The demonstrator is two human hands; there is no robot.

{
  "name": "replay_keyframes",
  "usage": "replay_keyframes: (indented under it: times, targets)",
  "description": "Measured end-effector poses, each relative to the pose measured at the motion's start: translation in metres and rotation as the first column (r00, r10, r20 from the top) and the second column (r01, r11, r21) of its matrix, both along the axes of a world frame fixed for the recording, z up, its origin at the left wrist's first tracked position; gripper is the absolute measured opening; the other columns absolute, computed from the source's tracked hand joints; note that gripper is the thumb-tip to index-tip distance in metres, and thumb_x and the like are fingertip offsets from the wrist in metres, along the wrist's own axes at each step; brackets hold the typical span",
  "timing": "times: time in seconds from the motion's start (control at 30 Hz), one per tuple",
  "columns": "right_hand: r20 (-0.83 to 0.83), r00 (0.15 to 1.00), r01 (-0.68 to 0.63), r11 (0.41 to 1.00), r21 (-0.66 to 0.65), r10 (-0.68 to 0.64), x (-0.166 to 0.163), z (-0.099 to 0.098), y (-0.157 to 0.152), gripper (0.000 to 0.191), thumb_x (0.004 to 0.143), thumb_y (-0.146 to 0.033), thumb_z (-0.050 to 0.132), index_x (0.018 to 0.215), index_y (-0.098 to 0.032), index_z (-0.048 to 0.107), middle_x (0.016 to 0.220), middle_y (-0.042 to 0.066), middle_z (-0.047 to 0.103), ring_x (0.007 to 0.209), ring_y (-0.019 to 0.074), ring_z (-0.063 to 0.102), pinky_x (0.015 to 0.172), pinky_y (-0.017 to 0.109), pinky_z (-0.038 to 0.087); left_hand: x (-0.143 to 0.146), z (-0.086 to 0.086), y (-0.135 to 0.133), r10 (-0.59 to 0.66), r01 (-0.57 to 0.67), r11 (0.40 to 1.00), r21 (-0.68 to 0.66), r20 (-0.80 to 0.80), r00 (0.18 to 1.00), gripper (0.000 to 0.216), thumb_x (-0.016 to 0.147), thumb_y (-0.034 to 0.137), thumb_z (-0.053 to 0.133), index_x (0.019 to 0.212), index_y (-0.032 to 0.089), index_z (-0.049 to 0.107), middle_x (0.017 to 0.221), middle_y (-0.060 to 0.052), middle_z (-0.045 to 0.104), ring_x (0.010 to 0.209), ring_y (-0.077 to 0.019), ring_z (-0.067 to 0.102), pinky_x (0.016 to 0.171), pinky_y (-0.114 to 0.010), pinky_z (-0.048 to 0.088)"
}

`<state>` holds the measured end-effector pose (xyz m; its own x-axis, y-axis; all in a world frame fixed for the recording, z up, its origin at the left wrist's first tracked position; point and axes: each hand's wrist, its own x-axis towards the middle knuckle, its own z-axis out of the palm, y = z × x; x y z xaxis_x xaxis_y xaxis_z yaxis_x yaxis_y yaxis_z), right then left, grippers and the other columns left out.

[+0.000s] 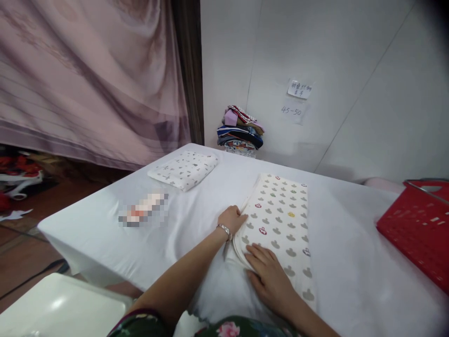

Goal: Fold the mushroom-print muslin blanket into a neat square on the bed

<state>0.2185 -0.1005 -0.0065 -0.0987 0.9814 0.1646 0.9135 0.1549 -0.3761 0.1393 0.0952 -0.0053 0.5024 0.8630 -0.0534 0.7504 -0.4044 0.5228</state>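
A folded white cloth, printed with grey mushroom shapes and a few red, green and yellow ones, lies lengthwise on the table in front of me. At its left edge, my left hand wears a bracelet and is closed, with the thumb over the layered edge; its other fingertips are partly hidden. Closer to my body, my right hand rests flat on the near left part of the cloth, fingers stretched out. Another folded white cloth with small dark prints lies at the far left.
The table has a white cover. A pixelated object lies on its left side, and a red basket stands at the right. Stacked fabrics sit beyond the far edge. A white stool is at lower left.
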Motion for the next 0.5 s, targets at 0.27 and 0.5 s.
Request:
replay_keyframes:
  times: [0.27, 0.5]
  targets:
    - [-0.181, 0.983, 0.02, 1.0, -0.018, -0.023, 0.007, 0.0, -0.001, 0.033, 0.086, -0.029, 0.045, 0.116, -0.024, 0.057, 0.129, 0.007, 0.05, 0.125, 0.0246, 0.038, 0.102, 0.048, 0.031, 0.019, 0.006, 0.0, -0.067, 0.069, 0.997, 0.022, -0.09, 0.994, 0.016, 0.075, 0.035, 0.052, 0.08, 0.02, 0.054, 0.092, -0.004, 0.061, 0.083, -0.0178, 0.059, 0.069, -0.028, 0.043]
    - [-0.185, 0.983, -0.003, 1.0, 0.006, 0.004, 0.009, -0.002, -0.001, 0.034, 0.084, -0.026, 0.047, 0.117, -0.026, 0.056, 0.13, 0.006, 0.05, 0.126, 0.0234, 0.036, 0.102, 0.044, 0.032, 0.017, -0.001, -0.007, -0.089, 0.098, 0.981, 0.17, -0.059, 0.994, 0.009, 0.078, 0.025, 0.047, 0.083, 0.021, 0.052, 0.096, -0.004, 0.059, 0.092, -0.0181, 0.056, 0.073, -0.028, 0.041]
